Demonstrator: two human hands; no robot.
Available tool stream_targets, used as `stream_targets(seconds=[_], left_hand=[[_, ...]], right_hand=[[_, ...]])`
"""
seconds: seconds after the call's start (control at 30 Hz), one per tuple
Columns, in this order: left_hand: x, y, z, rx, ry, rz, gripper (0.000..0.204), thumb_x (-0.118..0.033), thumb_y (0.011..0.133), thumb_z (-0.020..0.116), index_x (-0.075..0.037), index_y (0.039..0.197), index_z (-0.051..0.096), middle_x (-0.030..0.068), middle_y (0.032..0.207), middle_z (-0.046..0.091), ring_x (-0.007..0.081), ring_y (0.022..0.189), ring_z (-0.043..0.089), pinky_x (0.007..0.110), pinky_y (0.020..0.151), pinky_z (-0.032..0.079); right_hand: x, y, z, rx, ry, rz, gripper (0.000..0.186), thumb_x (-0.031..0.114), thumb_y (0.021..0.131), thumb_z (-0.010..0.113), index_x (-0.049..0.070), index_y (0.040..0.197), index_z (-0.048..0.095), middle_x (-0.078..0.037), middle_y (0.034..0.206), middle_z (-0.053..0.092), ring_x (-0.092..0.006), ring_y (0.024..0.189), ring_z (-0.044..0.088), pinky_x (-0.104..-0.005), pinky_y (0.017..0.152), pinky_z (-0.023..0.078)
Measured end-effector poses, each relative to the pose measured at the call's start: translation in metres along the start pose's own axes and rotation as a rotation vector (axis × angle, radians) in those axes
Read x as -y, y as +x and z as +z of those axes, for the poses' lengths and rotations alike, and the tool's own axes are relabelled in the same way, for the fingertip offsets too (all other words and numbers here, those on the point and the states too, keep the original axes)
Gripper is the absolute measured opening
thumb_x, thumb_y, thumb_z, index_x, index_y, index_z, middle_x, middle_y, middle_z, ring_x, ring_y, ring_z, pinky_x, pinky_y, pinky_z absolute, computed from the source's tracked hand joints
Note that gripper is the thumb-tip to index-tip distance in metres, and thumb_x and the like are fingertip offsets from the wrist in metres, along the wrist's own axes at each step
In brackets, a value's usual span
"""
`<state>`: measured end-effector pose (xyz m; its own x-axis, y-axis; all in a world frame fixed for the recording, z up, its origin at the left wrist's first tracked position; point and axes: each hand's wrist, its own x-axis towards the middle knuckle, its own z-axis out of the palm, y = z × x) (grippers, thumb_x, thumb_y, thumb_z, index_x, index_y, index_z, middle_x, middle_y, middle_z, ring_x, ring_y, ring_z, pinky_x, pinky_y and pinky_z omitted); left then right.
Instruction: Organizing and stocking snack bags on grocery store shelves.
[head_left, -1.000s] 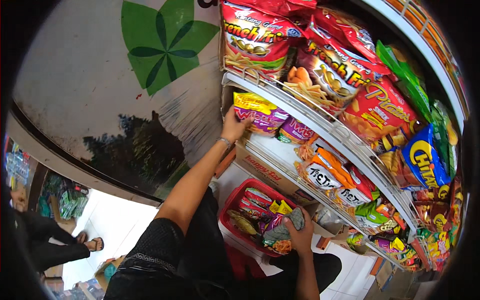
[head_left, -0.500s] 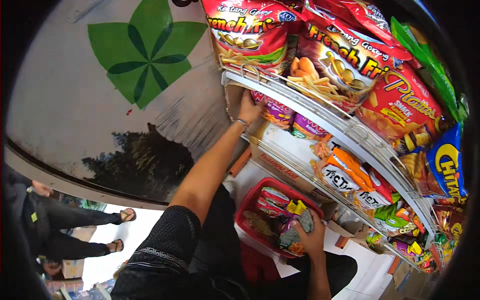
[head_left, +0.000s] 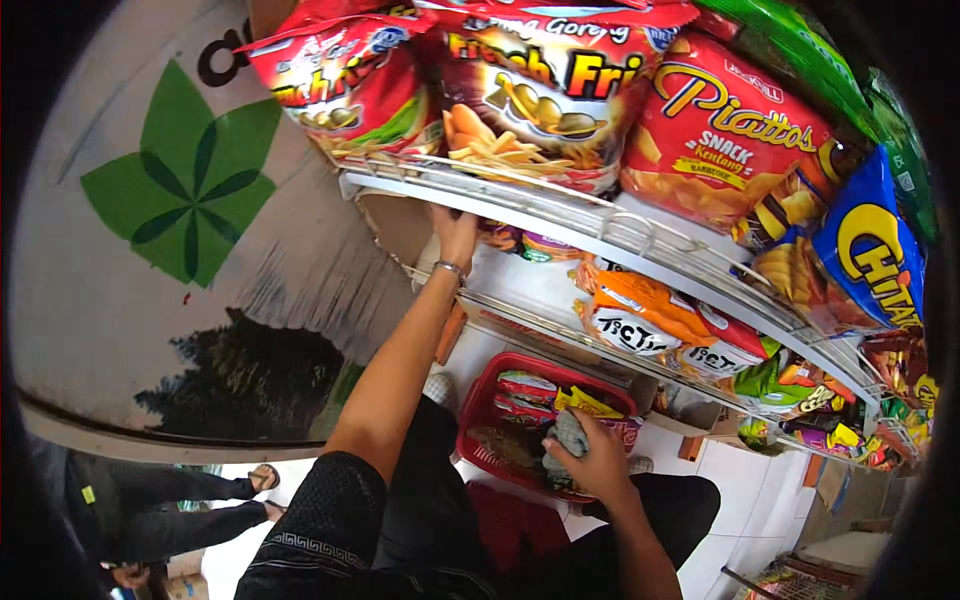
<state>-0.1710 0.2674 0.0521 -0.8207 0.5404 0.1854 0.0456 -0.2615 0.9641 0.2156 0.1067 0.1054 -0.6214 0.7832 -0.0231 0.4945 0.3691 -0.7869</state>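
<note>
My left hand reaches into the second shelf tier, under the front rail of the tier above. Its fingertips are hidden there, beside purple snack packets that show only in part. In my right hand is a bunched grey cloth, pressed between thumb and fingers. That hand is over a red plastic basket on the floor. Inside the basket lie red-and-green packets, a yellow packet and other small packs partly covered by the hand.
Large red potato snack bags fill the upper tier, whose wire rail juts out. Orange-and-white snack bags stand farther right on the second tier. At left is a glass pane with a green leaf sticker. Another person's legs are at lower left.
The view has turned, shifting the shelves leftward. My left hand is deeper under the upper tier, and less of the purple packets shows. The right hand, still holding the cloth, has shifted over the basket.
</note>
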Motion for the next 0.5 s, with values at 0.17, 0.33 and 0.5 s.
stream_targets(seconds=[0.17,0.33,0.5], left_hand=[[0.027,0.003,0.004,-0.232,0.609,0.512,0.052,-0.012,0.083,0.068,0.009,0.124,0.046,0.0219,0.132,0.041,0.0286,0.115,0.048,0.036,0.103,0.036],[0.038,-0.013,0.044,0.049,-0.184,-0.181,0.057,-0.023,0.089,0.065,0.002,0.135,0.042,0.017,0.134,0.051,0.0293,0.115,0.055,0.041,0.096,0.047],[0.051,0.031,0.035,0.525,-0.803,-0.312,0.022,-0.031,0.097,0.052,-0.012,0.107,0.058,0.0033,0.103,0.061,0.0163,0.094,0.058,0.033,0.083,0.052]], right_hand=[[-0.002,0.005,0.002,0.001,0.001,-0.081,0.059,0.037,0.078,0.079,-0.003,0.118,0.06,-0.021,0.102,0.068,-0.036,0.092,0.068,-0.0415,0.083,0.052],[-0.009,0.011,-0.002,0.029,0.004,-0.004,0.058,0.037,0.079,0.079,-0.003,0.117,0.061,-0.021,0.102,0.068,-0.0364,0.092,0.068,-0.0413,0.083,0.053],[-0.01,0.023,0.007,0.064,0.009,-0.052,0.058,0.038,0.079,0.078,-0.002,0.117,0.061,-0.022,0.101,0.068,-0.0371,0.093,0.067,-0.0413,0.083,0.053]])
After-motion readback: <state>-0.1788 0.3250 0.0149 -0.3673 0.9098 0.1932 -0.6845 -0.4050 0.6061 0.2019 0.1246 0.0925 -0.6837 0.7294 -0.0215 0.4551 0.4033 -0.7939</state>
